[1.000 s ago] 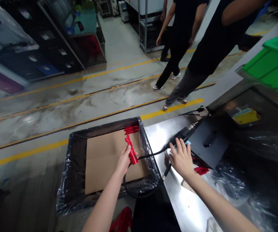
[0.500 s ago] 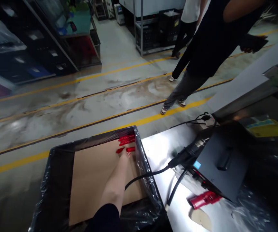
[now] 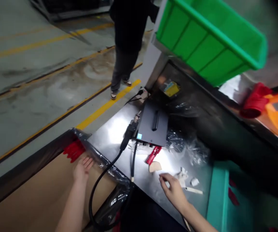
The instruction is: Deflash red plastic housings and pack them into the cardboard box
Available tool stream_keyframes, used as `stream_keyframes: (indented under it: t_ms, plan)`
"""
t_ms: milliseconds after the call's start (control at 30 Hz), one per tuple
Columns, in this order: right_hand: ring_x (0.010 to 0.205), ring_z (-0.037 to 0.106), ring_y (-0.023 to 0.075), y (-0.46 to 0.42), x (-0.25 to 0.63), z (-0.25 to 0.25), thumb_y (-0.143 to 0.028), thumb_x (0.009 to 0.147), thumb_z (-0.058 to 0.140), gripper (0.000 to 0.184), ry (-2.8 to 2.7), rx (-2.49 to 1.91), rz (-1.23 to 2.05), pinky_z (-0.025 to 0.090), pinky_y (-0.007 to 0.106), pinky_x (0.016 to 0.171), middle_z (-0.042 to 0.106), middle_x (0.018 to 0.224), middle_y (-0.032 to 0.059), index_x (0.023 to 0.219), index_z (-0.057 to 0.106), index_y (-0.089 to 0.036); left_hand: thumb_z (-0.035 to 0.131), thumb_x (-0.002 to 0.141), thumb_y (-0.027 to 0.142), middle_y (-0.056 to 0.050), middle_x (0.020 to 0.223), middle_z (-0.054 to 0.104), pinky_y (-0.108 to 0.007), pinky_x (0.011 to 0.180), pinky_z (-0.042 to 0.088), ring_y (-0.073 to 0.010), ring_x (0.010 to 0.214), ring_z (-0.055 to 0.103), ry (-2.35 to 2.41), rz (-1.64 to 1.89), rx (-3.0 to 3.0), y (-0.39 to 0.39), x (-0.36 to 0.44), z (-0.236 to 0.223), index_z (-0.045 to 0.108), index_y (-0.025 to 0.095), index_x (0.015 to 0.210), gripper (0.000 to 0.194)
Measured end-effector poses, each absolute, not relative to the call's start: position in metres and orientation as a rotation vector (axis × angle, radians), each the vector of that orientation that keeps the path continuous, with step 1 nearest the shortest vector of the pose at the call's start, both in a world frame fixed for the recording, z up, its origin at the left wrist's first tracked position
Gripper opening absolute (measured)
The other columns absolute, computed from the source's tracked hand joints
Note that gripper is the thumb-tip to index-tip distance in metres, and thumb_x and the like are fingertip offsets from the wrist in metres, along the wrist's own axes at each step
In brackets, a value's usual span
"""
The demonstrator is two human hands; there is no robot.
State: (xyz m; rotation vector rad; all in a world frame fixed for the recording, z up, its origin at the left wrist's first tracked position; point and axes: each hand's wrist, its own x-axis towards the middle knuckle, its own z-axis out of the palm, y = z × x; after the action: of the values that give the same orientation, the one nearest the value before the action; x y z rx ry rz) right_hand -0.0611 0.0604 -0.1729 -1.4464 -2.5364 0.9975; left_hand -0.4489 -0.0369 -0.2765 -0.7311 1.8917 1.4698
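Note:
My left hand (image 3: pixel 83 167) is over the cardboard sheet (image 3: pixel 39 183) inside a box lined with black plastic (image 3: pixel 100 159). Its fingers are stretched out and hold nothing. Just beyond them, red plastic parts (image 3: pixel 74 150) lie side by side in the box's corner. Above the metal table (image 3: pixel 106 137) is my right hand (image 3: pixel 174 190), blurred, with thumb and fingers bent and apart; I see nothing gripped. Near its fingertips lie a round tan piece (image 3: pixel 155 166) and crumpled white material (image 3: pixel 182 175). A red tubular part (image 3: pixel 152 155) rests farther back on the table.
A black device (image 3: pixel 153 124) stands on the table, with a thick black cable (image 3: pixel 97 183) looping over the box edge. A green bin (image 3: pixel 201 42) sits on the upper shelf, and a teal bin (image 3: pixel 217 196) is at right. One person (image 3: pixel 126 45) stands beyond the table.
The view has swung right. My left hand has let go of the red part in the box and drawn back slightly. My right hand has come into view over the table.

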Motion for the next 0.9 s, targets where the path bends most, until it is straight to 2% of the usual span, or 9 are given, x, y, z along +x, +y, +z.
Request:
stream_keyframes:
  t_ms: [100,133,200,267,333,533,767,900]
  plan:
    - [0.103,0.075,0.0258,0.084,-0.082,-0.188,-0.027,0.104,0.043,0.031,-2.589,-1.479,0.96,0.061,0.037,0.092,0.076,0.114,0.0115,0.114,0.072,-0.021,0.064,0.097,0.022,0.001,0.085,0.063,-0.029,0.068,0.057,-0.0133,0.071,0.063,2.059,1.586,-0.637,-0.058,-0.427,-0.25,0.063,0.015,0.098,0.007]
    - [0.106,0.074,0.0248,0.089,-0.093,-0.192,-0.026,0.104,0.045,0.03,-2.622,-1.466,0.969,0.06,0.036,0.094,0.074,0.12,0.011,0.118,0.071,-0.022,0.061,0.093,0.015,0.004,0.077,0.059,-0.027,0.067,0.055,-0.0116,0.065,0.059,2.128,1.637,-0.599,-0.065,-0.42,-0.239,0.06,0.017,0.091,0.003]
    - [0.108,0.072,0.0243,0.098,-0.12,-0.2,-0.025,0.104,0.05,0.029,-2.685,-1.463,0.978,0.06,0.037,0.093,0.069,0.131,0.011,0.127,0.067,-0.022,0.061,0.085,0.015,0.006,0.072,0.057,-0.027,0.064,0.054,-0.0122,0.06,0.057,2.212,1.707,-0.472,-0.072,-0.405,-0.219,0.057,0.019,0.088,0.006]
    - [0.109,0.07,0.0253,0.109,-0.146,-0.208,-0.027,0.104,0.056,0.033,-2.72,-1.508,0.963,0.06,0.042,0.091,0.063,0.14,0.0123,0.136,0.06,-0.021,0.064,0.082,0.023,0.005,0.073,0.06,-0.029,0.065,0.055,-0.0136,0.06,0.058,2.238,1.703,-0.321,-0.069,-0.389,-0.203,0.059,0.02,0.09,0.01]
    - [0.109,0.068,0.0252,0.121,-0.168,-0.214,-0.031,0.104,0.061,0.037,-2.73,-1.574,0.943,0.061,0.045,0.091,0.06,0.141,0.0124,0.139,0.057,-0.02,0.069,0.08,0.031,0.003,0.077,0.065,-0.031,0.067,0.056,-0.0153,0.062,0.062,2.215,1.623,-0.152,-0.059,-0.373,-0.192,0.063,0.019,0.094,0.019]
    - [0.108,0.067,0.0248,0.133,-0.174,-0.212,-0.035,0.101,0.066,0.032,-2.655,-1.695,1.016,0.059,0.047,0.093,0.064,0.13,0.0096,0.129,0.063,-0.018,0.079,0.076,0.05,-0.006,0.083,0.074,-0.036,0.074,0.06,-0.0246,0.075,0.072,1.95,1.278,0.313,-0.022,-0.324,-0.179,0.07,0.018,0.098,0.04]
    - [0.111,0.066,0.0273,0.119,-0.13,-0.209,-0.041,0.1,0.067,0.045,-2.055,-2.147,1.051,0.057,0.05,0.095,0.06,0.137,0.012,0.137,0.056,-0.018,0.077,0.075,0.061,-0.01,0.087,0.075,-0.038,0.074,0.059,-0.0278,0.076,0.073,1.798,1.045,0.517,-0.003,-0.28,-0.181,0.072,0.017,0.097,0.049]
    - [0.116,0.064,0.0289,0.131,-0.13,-0.218,-0.035,0.098,0.069,0.048,-1.663,-2.213,1.206,0.056,0.052,0.099,0.058,0.14,0.012,0.141,0.053,-0.02,0.079,0.068,0.067,-0.009,0.084,0.074,-0.038,0.07,0.059,-0.0277,0.073,0.073,1.771,0.987,0.567,0.016,-0.27,-0.177,0.072,0.018,0.093,0.056]
